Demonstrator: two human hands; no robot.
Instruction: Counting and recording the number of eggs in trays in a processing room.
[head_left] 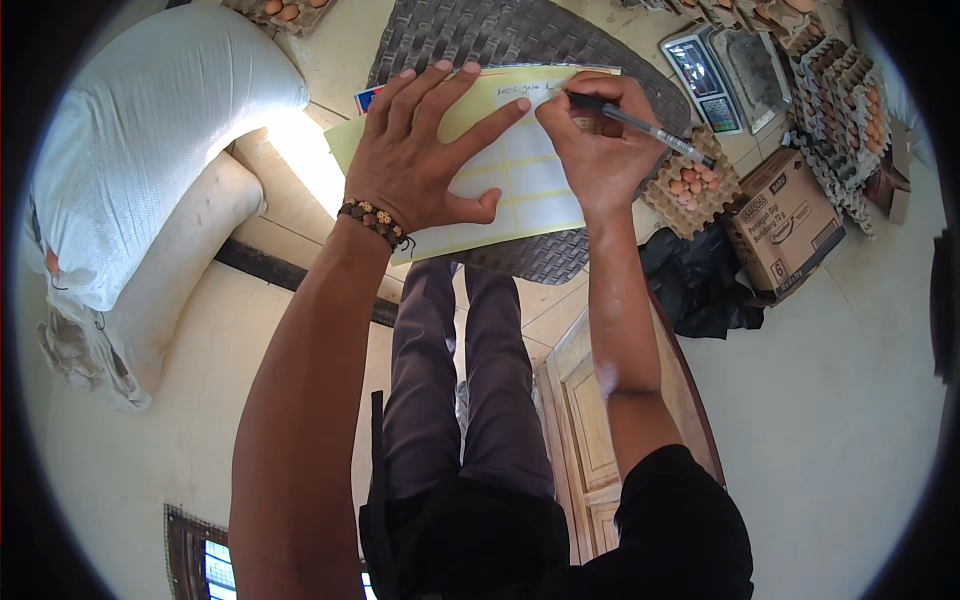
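A yellow-edged sheet of white label stickers point(535, 180) lies on a dark woven tabletop point(500, 35). My left hand point(420, 140) rests on it with fingers spread, a beaded bracelet point(375, 215) round the wrist. In my right hand point(605, 140) I grip a pen point(650, 130) with a black end and a clear barrel, its tip hidden behind my fingers. Handwriting shows on the top label, just left of my right hand. Under the sheet's upper left edge, a strip of something blue and red point(368, 98) peeks out.
White sacks point(190, 90) are piled at the left. On the right are a digital scale point(705, 80), stacked egg trays point(840, 110), a tray of brown eggs point(692, 185), a cardboard box point(780, 225) and a black plastic bag point(695, 285). A wooden door point(590, 430) stands lower down.
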